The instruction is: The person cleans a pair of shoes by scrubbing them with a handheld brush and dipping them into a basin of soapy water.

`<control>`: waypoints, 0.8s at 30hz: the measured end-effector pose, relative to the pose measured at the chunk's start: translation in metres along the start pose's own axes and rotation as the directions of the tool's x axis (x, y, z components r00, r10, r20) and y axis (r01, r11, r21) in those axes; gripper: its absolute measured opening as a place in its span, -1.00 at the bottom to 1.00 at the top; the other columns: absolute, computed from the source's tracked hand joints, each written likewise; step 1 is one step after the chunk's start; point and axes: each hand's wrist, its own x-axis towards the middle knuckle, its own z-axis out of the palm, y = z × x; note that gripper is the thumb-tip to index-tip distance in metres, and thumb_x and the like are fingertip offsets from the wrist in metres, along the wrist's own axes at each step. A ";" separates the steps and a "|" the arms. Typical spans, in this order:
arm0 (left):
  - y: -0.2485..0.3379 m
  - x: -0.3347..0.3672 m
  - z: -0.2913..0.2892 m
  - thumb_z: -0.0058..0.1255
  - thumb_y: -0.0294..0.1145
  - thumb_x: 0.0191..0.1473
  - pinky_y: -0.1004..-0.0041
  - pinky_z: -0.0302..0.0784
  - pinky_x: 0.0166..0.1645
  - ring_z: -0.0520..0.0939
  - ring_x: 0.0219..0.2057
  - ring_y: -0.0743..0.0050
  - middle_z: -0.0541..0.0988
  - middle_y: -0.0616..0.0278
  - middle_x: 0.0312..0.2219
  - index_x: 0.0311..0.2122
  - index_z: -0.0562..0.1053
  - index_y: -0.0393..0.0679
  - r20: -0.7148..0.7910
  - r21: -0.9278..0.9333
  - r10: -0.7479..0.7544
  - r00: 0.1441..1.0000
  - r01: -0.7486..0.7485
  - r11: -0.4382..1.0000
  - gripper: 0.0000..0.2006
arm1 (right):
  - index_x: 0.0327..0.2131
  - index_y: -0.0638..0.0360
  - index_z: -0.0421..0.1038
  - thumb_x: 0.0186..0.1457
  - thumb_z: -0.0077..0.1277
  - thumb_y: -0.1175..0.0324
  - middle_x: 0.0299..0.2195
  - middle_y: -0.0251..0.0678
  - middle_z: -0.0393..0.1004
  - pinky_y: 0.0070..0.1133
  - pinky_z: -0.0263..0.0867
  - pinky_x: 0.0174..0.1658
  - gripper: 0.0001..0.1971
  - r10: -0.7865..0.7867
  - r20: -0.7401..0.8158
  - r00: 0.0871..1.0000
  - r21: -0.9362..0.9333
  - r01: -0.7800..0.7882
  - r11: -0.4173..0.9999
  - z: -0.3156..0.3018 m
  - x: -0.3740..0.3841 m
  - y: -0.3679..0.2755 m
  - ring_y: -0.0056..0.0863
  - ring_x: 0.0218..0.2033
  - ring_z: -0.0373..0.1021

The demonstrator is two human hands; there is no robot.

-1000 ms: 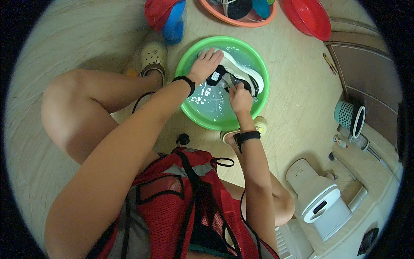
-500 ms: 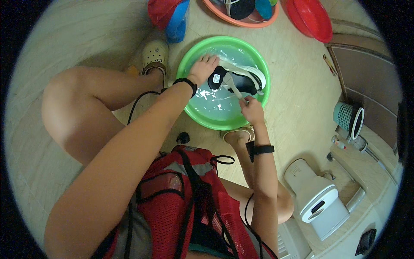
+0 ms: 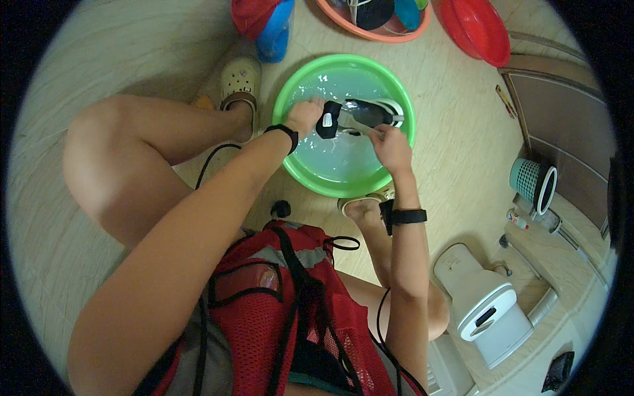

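Observation:
A black-and-white shoe [image 3: 374, 113] lies partly in the cloudy water of a green basin [image 3: 401, 175]. Its opening faces up, and its black tongue, with a white label, is folded out toward the left. My left hand [image 3: 306, 115] grips the shoe's left end with bent fingers, partly hidden from view. In my right hand [image 3: 393, 148] is the handle of a light-coloured brush [image 3: 360, 127]. The brush head reaches into the shoe just right of the tongue; its bristles are hidden.
An orange basin [image 3: 403, 37] with several items stands beyond, beside a red basin [image 3: 477, 33]. Upper left is a blue object [image 3: 273, 43] under red cloth. My clog-wearing feet flank the green basin. A toilet [image 3: 489, 307] and a teal basket [image 3: 525, 177] stand at the right.
The shoe has tilted, so less of its white far side shows. My left fingers have curled in around it. My right hand has moved slightly away and right, with the brush lying flatter.

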 end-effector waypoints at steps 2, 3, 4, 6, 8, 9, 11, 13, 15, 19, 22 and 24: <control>0.003 -0.003 -0.002 -0.21 -0.52 0.00 0.24 0.54 -0.34 0.59 -0.37 0.08 0.50 0.00 -0.37 -0.20 0.29 -0.21 0.023 0.024 0.031 0.999 -0.032 0.999 -0.79 | -0.38 0.10 0.51 -0.05 0.02 0.20 -0.45 -0.07 0.49 -0.32 0.36 -0.32 -0.78 0.053 0.068 0.996 -0.143 -0.043 0.989 -0.018 0.002 0.002 -0.12 -0.39 0.44; 0.003 -0.004 -0.003 -0.21 -0.52 -0.01 0.25 0.55 -0.34 0.60 -0.37 0.09 0.50 0.01 -0.38 -0.20 0.30 -0.21 0.044 0.037 0.049 0.998 -0.050 0.998 -0.79 | -0.38 0.09 0.51 -0.05 0.03 0.19 -0.44 -0.09 0.50 -0.33 0.36 -0.32 -0.78 0.080 0.101 0.992 -0.214 -0.057 0.975 -0.023 0.003 0.005 -0.13 -0.38 0.44; 0.002 -0.004 0.000 -0.20 -0.53 -0.01 0.26 0.55 -0.35 0.60 -0.37 0.11 0.50 0.02 -0.38 -0.20 0.30 -0.21 0.066 0.050 0.069 0.995 -0.072 0.996 -0.79 | -0.38 0.09 0.51 -0.05 0.03 0.18 -0.44 -0.09 0.50 -0.33 0.36 -0.32 -0.77 0.089 0.110 0.990 -0.222 -0.063 0.973 -0.022 0.004 0.009 -0.14 -0.38 0.44; 0.001 -0.007 0.009 -0.19 -0.51 -0.02 0.29 0.55 -0.34 0.60 -0.37 0.14 0.50 0.04 -0.40 -0.25 0.33 -0.20 0.020 0.062 0.099 0.995 -0.100 0.993 -0.82 | -0.39 0.08 0.51 -0.06 0.03 0.16 -0.45 -0.09 0.50 -0.33 0.37 -0.31 -0.77 0.103 0.127 0.987 -0.238 -0.070 0.969 -0.010 0.004 0.020 -0.15 -0.37 0.44; 0.008 -0.009 0.012 -0.19 -0.49 -0.03 0.30 0.55 -0.34 0.60 -0.37 0.14 0.51 0.04 -0.42 -0.29 0.35 -0.19 0.025 0.049 0.100 0.995 -0.102 0.994 -0.85 | -0.40 0.12 0.50 -0.07 0.04 0.18 -0.45 -0.08 0.49 -0.31 0.36 -0.31 -0.76 -0.020 0.136 0.990 -0.172 0.044 0.984 0.017 0.000 0.022 -0.12 -0.39 0.44; 0.012 -0.009 0.011 -0.18 -0.48 -0.04 0.30 0.55 -0.34 0.60 -0.40 0.13 0.53 0.03 -0.45 -0.31 0.38 -0.19 0.064 0.011 0.070 0.996 -0.071 0.997 -0.85 | -0.41 0.14 0.50 -0.07 0.04 0.18 -0.46 -0.06 0.49 -0.30 0.36 -0.32 -0.76 -0.018 0.104 0.994 -0.113 0.029 0.993 0.032 -0.004 0.024 -0.10 -0.40 0.43; 0.002 -0.009 0.024 -0.18 -0.48 -0.04 0.29 0.55 -0.35 0.60 -0.42 0.12 0.54 0.01 -0.46 -0.28 0.39 -0.19 0.096 0.037 0.097 0.991 -0.101 0.994 -0.82 | -0.42 0.17 0.50 -0.07 0.04 0.18 -0.48 -0.03 0.47 -0.28 0.35 -0.33 -0.75 -0.053 0.052 0.997 -0.012 0.054 0.998 0.052 -0.007 0.012 -0.08 -0.42 0.43; 0.001 -0.010 0.028 -0.17 -0.49 -0.05 0.31 0.55 -0.35 0.60 -0.41 0.14 0.54 0.03 -0.44 -0.25 0.38 -0.20 0.159 0.068 0.080 0.984 -0.091 0.994 -0.80 | -0.43 0.18 0.50 -0.06 0.04 0.16 -0.51 0.00 0.47 -0.27 0.35 -0.33 -0.74 -0.092 -0.005 0.996 0.059 0.092 0.994 0.065 -0.007 0.010 -0.06 -0.42 0.42; 0.009 -0.010 0.021 -0.16 -0.50 -0.04 0.37 0.54 -0.34 0.60 -0.37 0.19 0.53 0.06 -0.39 -0.22 0.35 -0.22 0.251 0.103 0.018 0.968 -0.045 0.994 -0.78 | -0.42 0.18 0.50 -0.06 0.04 0.18 -0.52 -0.01 0.46 -0.27 0.35 -0.32 -0.74 -0.071 0.058 0.996 0.069 0.067 0.995 0.066 -0.002 0.013 -0.04 -0.43 0.42; 0.017 -0.030 0.023 -0.16 -0.54 -0.05 0.36 0.54 -0.31 0.59 -0.38 0.17 0.52 0.03 -0.37 -0.19 0.29 -0.29 -0.015 0.107 0.075 0.997 -0.073 0.992 -0.75 | -0.41 0.17 0.50 -0.03 0.00 0.13 -0.50 0.00 0.47 -0.26 0.35 -0.31 -0.71 0.040 0.125 0.991 -0.030 -0.037 0.999 0.063 -0.010 0.006 -0.03 -0.42 0.43; 0.011 -0.030 0.030 -0.18 -0.48 -0.03 0.30 0.56 -0.38 0.61 -0.46 0.14 0.54 -0.02 -0.48 -0.19 0.32 -0.26 0.040 0.058 0.101 0.994 -0.103 0.993 -0.76 | -0.43 0.16 0.49 -0.02 -0.03 0.08 -0.47 -0.01 0.48 -0.25 0.36 -0.30 -0.68 0.141 0.161 0.977 -0.156 -0.115 0.981 0.051 -0.029 0.001 -0.05 -0.40 0.44; 0.010 -0.034 0.030 -0.17 -0.50 -0.04 0.29 0.55 -0.36 0.61 -0.45 0.13 0.54 -0.02 -0.47 -0.24 0.35 -0.24 0.083 0.028 0.051 0.995 -0.054 0.998 -0.79 | -0.44 0.16 0.49 -0.01 -0.03 0.09 -0.47 -0.01 0.48 -0.25 0.36 -0.30 -0.69 0.139 0.172 0.975 -0.232 -0.097 0.968 0.038 -0.037 0.013 -0.06 -0.39 0.44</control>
